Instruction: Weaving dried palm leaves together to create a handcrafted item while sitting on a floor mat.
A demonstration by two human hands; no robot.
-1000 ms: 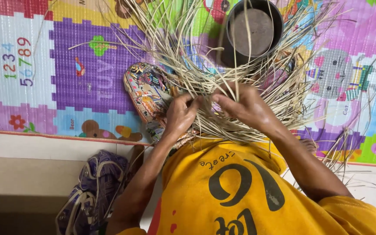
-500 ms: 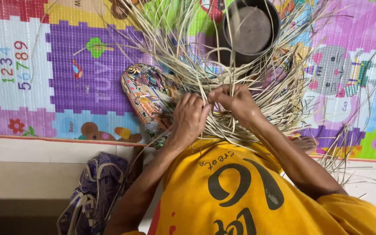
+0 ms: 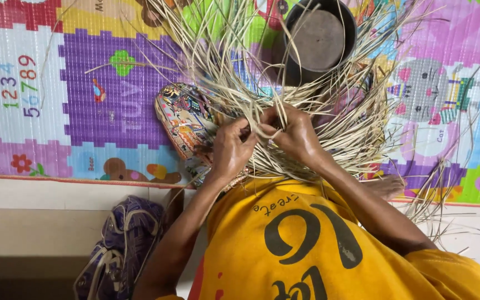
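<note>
A foam play mat [image 3: 112, 105], glossy and ribbed, printed in bright blocks of purple, pink and blue, covers the floor from nine to three o'clock. Over it, at twelve, fans a big tangle of straw [image 3: 329, 119]: thin, flat, pale dry strips, stiff and springy, their long axes radiating up and outward from the hands. A round dark pot [image 3: 319, 41] with a dull brown flat top stands among the strips at one o'clock. At ten o'clock of the hands lies a patterned cloth cushion [image 3: 183, 119], oval and many-coloured. A purple bag [image 3: 126, 233] sits at seven o'clock on the pale floor.

The left hand [image 3: 230, 147] and right hand [image 3: 291, 136] meet at the centre, fingertips almost touching, both pinched on a few strips where the woven base gathers. The loose ends lie straight ahead of the fingers toward twelve; both hands are about equally near.
</note>
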